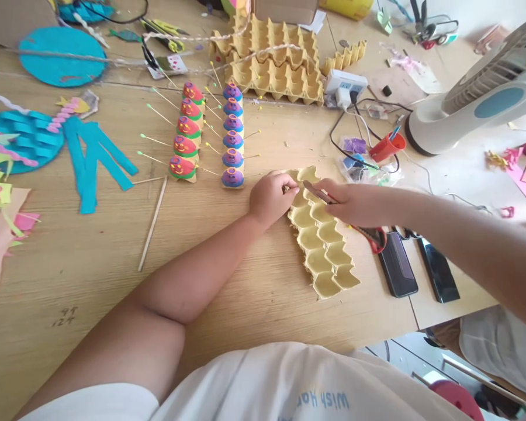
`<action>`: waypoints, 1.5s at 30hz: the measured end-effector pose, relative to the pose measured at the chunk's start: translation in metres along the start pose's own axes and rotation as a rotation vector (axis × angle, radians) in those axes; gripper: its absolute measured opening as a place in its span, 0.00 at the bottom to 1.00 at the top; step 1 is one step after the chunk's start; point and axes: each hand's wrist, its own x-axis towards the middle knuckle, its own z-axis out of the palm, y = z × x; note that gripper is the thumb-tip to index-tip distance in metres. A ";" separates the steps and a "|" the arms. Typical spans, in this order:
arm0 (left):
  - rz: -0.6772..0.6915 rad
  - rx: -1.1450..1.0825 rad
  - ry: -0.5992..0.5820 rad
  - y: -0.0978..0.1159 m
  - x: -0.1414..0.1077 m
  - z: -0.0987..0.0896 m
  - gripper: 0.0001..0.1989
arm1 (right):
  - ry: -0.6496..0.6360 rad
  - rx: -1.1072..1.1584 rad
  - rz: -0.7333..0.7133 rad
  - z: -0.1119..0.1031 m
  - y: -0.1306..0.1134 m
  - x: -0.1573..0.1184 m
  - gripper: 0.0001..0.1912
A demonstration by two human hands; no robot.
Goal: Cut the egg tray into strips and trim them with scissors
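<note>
A strip of yellowish egg carton [319, 237] lies hollow side up on the table in front of me. My left hand [269, 197] is closed in a pinch at its upper left corner; the fingertips are partly hidden. Scissors with red handles [374, 238] are in my right hand [355, 202], their grey blades pointing left over the carton's upper end. To the left stand two rows of painted egg-carton cups with faces and pin-like sticks: red and green caterpillars [185, 145], and purple and blue ones [232, 140].
More egg cartons [276, 58] lie at the back, beside a power strip [345, 85]. A white fan [473, 93], a red cup [388, 146] and two phones [398, 266] are on the right. Blue paper strips [85, 169] and a thin stick [152, 225] lie left.
</note>
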 end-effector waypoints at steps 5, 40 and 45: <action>0.018 0.002 -0.002 -0.003 0.001 0.001 0.02 | -0.014 -0.074 0.038 0.034 -0.020 -0.019 0.37; 0.032 -0.015 0.006 -0.003 0.002 0.000 0.03 | 0.101 0.106 0.049 0.050 -0.026 -0.025 0.36; 0.026 -0.008 0.005 -0.003 0.003 -0.001 0.02 | 0.091 0.009 0.068 0.050 -0.027 -0.022 0.35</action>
